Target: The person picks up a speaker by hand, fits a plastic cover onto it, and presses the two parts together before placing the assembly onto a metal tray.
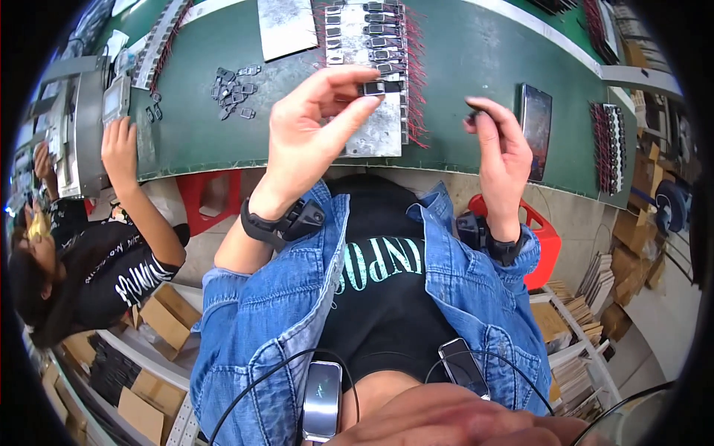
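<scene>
Above the near end of a metal plate (375, 141), my left hand (309, 130) pinches a small black rectangular part (374, 88) with a pale window between thumb and fingers. My right hand (503, 149) is raised to the right of the plate, its thumb and fingers closed together. Something small and dark shows at those fingertips, too little of it to name. Small black framed parts (382, 41) stand in rows on the plate, with thin red wires (416, 82) sticking out along its right side.
Loose dark parts (233, 91) lie heaped on the green table (297, 97), near a flat pale board (287, 28). A phone (534, 126) and a wired strip of parts (610, 149) lie at right. A co-worker's hand (119, 152) touches a grey device (116, 98) at left.
</scene>
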`<state>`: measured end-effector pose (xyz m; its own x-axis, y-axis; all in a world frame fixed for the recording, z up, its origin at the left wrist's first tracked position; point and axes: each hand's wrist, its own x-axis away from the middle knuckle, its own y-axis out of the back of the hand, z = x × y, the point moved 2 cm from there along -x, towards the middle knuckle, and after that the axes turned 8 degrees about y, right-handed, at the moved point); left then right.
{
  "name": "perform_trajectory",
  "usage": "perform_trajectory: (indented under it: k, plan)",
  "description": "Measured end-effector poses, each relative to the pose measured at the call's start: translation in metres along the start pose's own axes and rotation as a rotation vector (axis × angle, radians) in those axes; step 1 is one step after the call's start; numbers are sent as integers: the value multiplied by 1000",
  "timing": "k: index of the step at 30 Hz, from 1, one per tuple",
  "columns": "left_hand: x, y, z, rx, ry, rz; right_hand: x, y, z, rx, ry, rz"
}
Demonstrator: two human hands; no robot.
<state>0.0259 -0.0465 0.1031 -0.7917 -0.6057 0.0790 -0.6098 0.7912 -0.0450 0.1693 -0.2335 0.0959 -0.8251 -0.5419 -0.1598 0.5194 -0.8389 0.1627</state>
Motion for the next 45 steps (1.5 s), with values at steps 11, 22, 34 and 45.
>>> perform_trajectory:
  k: [11,22,34,45]
  plan:
    - [1,-9,-4,-192,-29,63,-17,-48,25,-45,197,415]
    - [-1,-13,-5,-308,-51,106,-20,-45,22,-60,76,393]
    - [1,-14,-11,-327,-43,128,-31,-39,19,-376,-123,538]
    - [-1,-14,-4,-172,87,201,-33,-34,20,-303,-95,597]
